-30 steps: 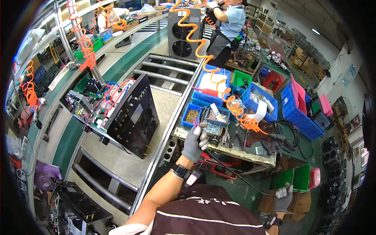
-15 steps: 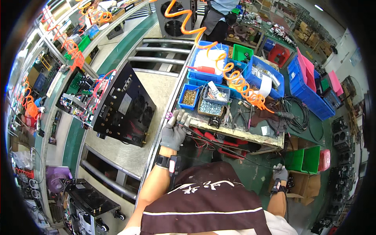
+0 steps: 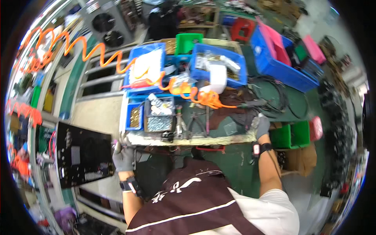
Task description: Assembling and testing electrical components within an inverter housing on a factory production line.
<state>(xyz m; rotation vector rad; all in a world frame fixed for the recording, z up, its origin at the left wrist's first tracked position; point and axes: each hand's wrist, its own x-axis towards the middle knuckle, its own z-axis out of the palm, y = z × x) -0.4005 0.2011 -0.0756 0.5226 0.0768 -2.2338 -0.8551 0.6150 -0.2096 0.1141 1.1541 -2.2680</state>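
My left hand (image 3: 124, 157), in a grey glove, is closed around the end of a dark cable at the bench's front left corner. Small pinkish tips poke out by its fingers, and part of the cable shows just right of the hand. My right hand (image 3: 262, 127), also gloved, reaches to the bench's right end, beside a dark brown cloth (image 3: 229, 111). Its fingers are blurred, and whether they hold anything is unclear. A black panelled machine (image 3: 84, 154) stands on the conveyor left of my left hand.
On the bench (image 3: 231, 139) sit a blue bin of brass-coloured parts (image 3: 135, 117), a tray of silver screws (image 3: 158, 124), pliers (image 3: 196, 124) and larger blue bins (image 3: 244, 70). An orange coiled hose (image 3: 207, 98) crosses above. Black cable coils (image 3: 274, 98) and green bins (image 3: 299, 135) are at right.
My view has turned right. My right hand has risen from low beside the green bins to the bench's right end. My left hand stays near the bench's front left corner with the cable.
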